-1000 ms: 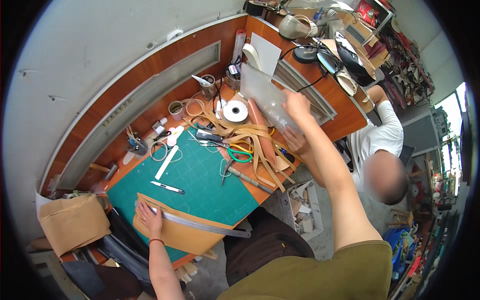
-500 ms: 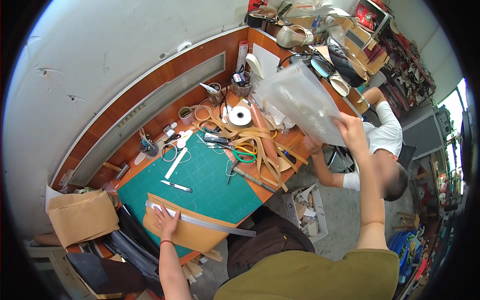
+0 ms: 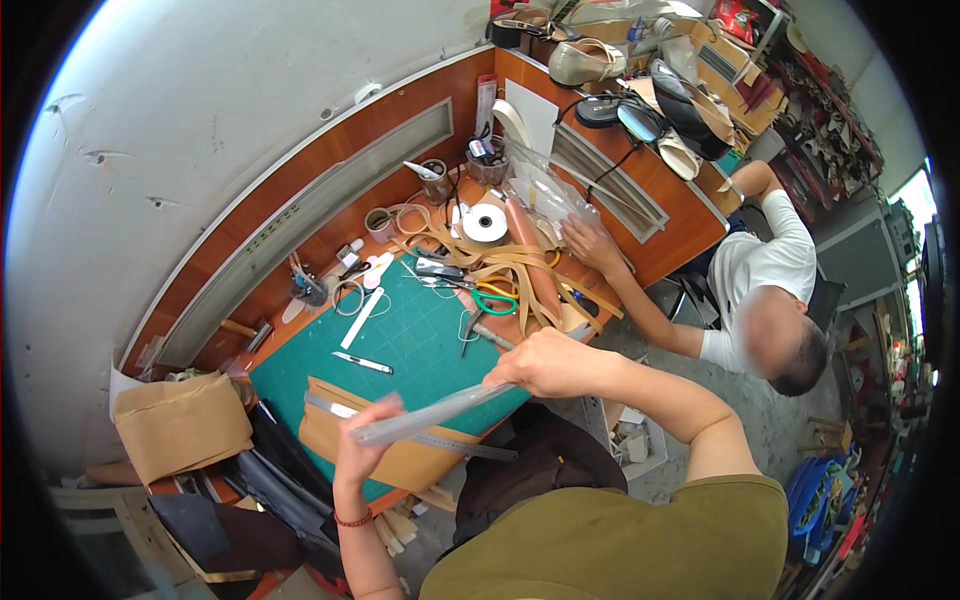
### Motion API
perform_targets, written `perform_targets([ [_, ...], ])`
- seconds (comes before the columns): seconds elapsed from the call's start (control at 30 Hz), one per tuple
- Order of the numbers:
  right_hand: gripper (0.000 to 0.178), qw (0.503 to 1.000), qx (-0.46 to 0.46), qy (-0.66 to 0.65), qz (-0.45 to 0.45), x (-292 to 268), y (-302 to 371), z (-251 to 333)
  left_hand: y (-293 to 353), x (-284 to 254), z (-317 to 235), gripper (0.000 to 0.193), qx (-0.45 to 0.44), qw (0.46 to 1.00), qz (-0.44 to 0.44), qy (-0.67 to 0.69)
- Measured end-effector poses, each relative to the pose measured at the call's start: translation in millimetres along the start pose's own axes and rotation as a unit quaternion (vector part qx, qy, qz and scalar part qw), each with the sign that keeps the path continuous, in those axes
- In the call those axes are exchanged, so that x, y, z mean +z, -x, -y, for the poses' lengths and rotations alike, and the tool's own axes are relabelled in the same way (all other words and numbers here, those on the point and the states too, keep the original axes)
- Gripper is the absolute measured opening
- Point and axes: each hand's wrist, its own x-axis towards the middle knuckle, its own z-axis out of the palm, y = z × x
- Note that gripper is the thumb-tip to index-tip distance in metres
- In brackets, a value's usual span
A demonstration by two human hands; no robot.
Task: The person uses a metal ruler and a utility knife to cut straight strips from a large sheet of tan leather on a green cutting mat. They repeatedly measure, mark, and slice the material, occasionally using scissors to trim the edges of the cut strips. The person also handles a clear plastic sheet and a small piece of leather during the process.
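A translucent plastic bag or sheet [image 3: 440,412], seen nearly edge-on, is held above the near part of the green cutting mat [image 3: 425,345]. My right hand [image 3: 548,362] is closed around its right end. At its left end is my left hand [image 3: 362,440], raised over the mat; motion smears its fingers, so I cannot tell whether they grip the sheet. Under both lie tan sheets [image 3: 405,462], perhaps paper or leather, with a steel ruler [image 3: 465,443] across them. A utility knife [image 3: 362,362] rests farther up the mat, beside a white strip [image 3: 361,318].
Tan straps [image 3: 500,262], a white tape roll [image 3: 485,223] and green-handled scissors [image 3: 494,298] crowd the table's right side. At the right, a seated co-worker [image 3: 765,265] reaches a hand [image 3: 592,243] onto the table. Folded brown paper [image 3: 185,425] lies left; a scrap box [image 3: 640,445] stands on the floor.
My right hand has brought the plastic sheet down and left, over the mat. My left hand has lifted off the ruler to the sheet's end. The co-worker's hand has moved onto the table.
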Motion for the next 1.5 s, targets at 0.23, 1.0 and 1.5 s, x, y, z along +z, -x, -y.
perform_targets([
  [0.23,0.035,0.995,-0.039,-0.064,0.064,2,-8,1,70,15,-21,0.010,-0.157,0.972,-0.117,0.129],
  [1.0,0.046,0.992,-0.006,-0.111,0.055,24,25,24,122,25,-46,0.019,-0.196,0.954,-0.147,0.176],
  [1.5,0.053,0.985,-0.047,-0.148,-0.071,14,22,-13,138,25,-51,0.017,-0.212,0.955,-0.148,0.147],
])
